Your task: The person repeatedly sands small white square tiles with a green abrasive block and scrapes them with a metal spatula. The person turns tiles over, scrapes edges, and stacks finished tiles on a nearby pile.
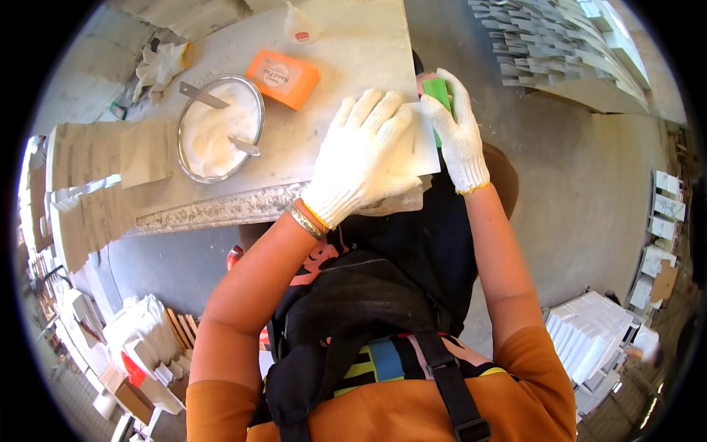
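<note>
My left hand (pixel 362 151), in a white knit glove, lies flat with fingers spread on a white square tile (pixel 423 147) at the near right corner of the stone slab table (pixel 221 208). My right hand (pixel 458 131), also gloved, grips a green block (pixel 438 94) pressed against the tile's right edge. The tile overhangs the table corner slightly.
A round metal bowl (pixel 185 158) of white powder with a trowel (pixel 200 94) and a spoon (pixel 245 146) sits to the left. An orange box (pixel 283 77), a small plastic bottle (pixel 300 28) and a spare glove (pixel 158 65) lie behind. Tile stacks (pixel 589 335) stand on the floor around.
</note>
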`<action>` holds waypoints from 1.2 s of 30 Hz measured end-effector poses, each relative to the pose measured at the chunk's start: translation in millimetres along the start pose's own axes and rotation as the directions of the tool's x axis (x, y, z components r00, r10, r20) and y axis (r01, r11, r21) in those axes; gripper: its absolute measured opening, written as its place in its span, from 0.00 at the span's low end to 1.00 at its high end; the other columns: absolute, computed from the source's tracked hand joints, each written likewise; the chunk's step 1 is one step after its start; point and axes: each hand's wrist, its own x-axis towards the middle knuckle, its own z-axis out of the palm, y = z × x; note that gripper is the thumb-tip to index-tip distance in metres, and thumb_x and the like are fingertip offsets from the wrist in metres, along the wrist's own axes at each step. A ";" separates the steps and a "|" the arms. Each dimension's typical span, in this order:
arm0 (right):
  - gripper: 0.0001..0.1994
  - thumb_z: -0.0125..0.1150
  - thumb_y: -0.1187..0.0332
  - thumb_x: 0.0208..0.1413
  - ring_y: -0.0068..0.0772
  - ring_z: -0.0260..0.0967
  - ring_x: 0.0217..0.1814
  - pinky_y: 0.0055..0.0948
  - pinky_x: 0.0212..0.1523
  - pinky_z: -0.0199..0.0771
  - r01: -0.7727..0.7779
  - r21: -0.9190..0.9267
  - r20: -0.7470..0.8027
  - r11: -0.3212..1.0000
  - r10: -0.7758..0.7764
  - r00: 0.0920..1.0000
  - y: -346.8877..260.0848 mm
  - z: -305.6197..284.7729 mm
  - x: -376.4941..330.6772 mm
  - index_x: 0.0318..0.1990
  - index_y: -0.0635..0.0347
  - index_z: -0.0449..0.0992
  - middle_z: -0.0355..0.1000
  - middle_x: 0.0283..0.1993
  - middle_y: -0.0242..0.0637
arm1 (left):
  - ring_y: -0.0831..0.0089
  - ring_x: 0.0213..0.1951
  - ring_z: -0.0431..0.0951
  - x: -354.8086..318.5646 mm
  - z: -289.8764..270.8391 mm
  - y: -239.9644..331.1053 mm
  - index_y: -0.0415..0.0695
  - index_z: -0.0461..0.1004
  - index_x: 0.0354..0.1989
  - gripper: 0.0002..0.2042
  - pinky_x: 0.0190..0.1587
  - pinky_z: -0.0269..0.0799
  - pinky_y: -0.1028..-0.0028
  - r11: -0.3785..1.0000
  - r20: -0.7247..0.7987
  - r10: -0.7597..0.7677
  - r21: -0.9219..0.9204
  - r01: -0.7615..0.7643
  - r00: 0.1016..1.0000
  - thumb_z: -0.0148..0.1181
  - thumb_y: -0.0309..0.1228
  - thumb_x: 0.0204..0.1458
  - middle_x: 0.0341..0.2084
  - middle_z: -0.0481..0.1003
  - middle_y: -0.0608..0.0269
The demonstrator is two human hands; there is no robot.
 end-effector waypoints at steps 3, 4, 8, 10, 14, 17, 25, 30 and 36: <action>0.31 0.63 0.56 0.63 0.36 0.69 0.61 0.31 0.63 0.67 -0.203 0.226 0.086 0.953 0.188 0.978 -10.8 -11.6 -0.7 0.69 0.60 0.63 0.71 0.58 0.39 | 0.54 0.60 0.68 -0.7 -1.6 0.6 0.41 0.73 0.52 0.35 0.63 0.62 0.57 1.000 0.005 -0.001 0.003 0.001 1.000 0.73 0.43 0.32 0.55 0.71 0.55; 0.31 0.63 0.56 0.63 0.36 0.68 0.61 0.31 0.64 0.66 -0.290 0.324 0.123 0.901 0.264 0.957 -18.5 -19.1 -8.1 0.69 0.61 0.63 0.71 0.59 0.39 | 0.54 0.60 0.68 -1.6 -2.0 -0.3 0.41 0.73 0.52 0.35 0.63 0.62 0.57 1.000 0.003 -0.002 0.002 0.002 1.000 0.73 0.43 0.32 0.55 0.71 0.55; 0.33 0.65 0.57 0.61 0.36 0.69 0.62 0.35 0.65 0.66 -0.210 0.157 0.165 0.965 0.184 0.969 -33.3 -30.4 -54.3 0.70 0.60 0.63 0.71 0.59 0.39 | 0.53 0.61 0.67 -3.9 -1.1 -0.7 0.41 0.73 0.53 0.35 0.64 0.62 0.56 1.000 0.023 -0.024 0.011 0.023 0.999 0.74 0.44 0.33 0.56 0.71 0.53; 0.34 0.69 0.58 0.58 0.40 0.70 0.62 0.37 0.65 0.66 0.094 -0.144 0.089 0.985 -0.081 0.993 -28.0 -16.5 -61.0 0.69 0.60 0.65 0.72 0.59 0.42 | 0.52 0.62 0.67 -4.1 0.5 -0.4 0.40 0.73 0.53 0.36 0.65 0.61 0.54 1.000 0.010 -0.020 -0.010 0.020 1.000 0.74 0.45 0.33 0.57 0.70 0.52; 0.33 0.69 0.58 0.57 0.46 0.69 0.63 0.35 0.66 0.65 0.121 -0.253 0.040 0.960 -0.114 0.993 -12.9 0.3 0.2 0.68 0.60 0.67 0.70 0.61 0.49 | 0.49 0.60 0.69 -2.4 0.4 1.1 0.39 0.73 0.55 0.38 0.62 0.65 0.54 1.000 -0.006 -0.009 0.005 0.009 1.000 0.74 0.42 0.31 0.58 0.71 0.52; 0.33 0.68 0.58 0.58 0.44 0.69 0.63 0.35 0.66 0.65 0.002 -0.103 0.025 0.995 0.001 1.000 -15.6 4.9 19.7 0.68 0.61 0.66 0.71 0.60 0.49 | 0.51 0.61 0.66 -3.4 3.0 -0.3 0.40 0.73 0.54 0.37 0.65 0.61 0.54 1.000 -0.019 -0.006 0.004 0.006 1.000 0.74 0.44 0.32 0.56 0.71 0.51; 0.31 0.68 0.60 0.58 0.44 0.70 0.61 0.37 0.64 0.67 0.140 -0.290 0.089 0.947 -0.120 0.989 -22.3 -19.4 -64.8 0.67 0.60 0.67 0.72 0.59 0.48 | 0.54 0.59 0.67 -3.6 -1.2 -0.5 0.42 0.73 0.54 0.37 0.63 0.62 0.56 1.000 -0.017 -0.015 0.004 0.015 1.000 0.74 0.41 0.30 0.55 0.71 0.54; 0.32 0.66 0.61 0.60 0.33 0.65 0.65 0.32 0.64 0.65 -0.172 0.075 0.087 0.982 0.165 0.982 -9.4 -0.8 14.1 0.70 0.58 0.64 0.65 0.66 0.43 | 0.53 0.60 0.67 -4.1 -1.6 -0.2 0.42 0.73 0.54 0.36 0.63 0.62 0.56 1.000 -0.015 -0.004 0.023 0.004 1.000 0.73 0.41 0.30 0.55 0.71 0.55; 0.33 0.64 0.62 0.62 0.33 0.62 0.69 0.32 0.69 0.60 -0.151 0.050 0.144 0.987 0.143 0.979 -31.3 -22.2 -69.0 0.71 0.65 0.61 0.62 0.70 0.43 | 0.52 0.60 0.67 -5.1 0.0 -1.2 0.43 0.73 0.54 0.36 0.63 0.62 0.55 1.000 -0.012 -0.021 -0.013 0.021 1.000 0.73 0.41 0.31 0.56 0.70 0.54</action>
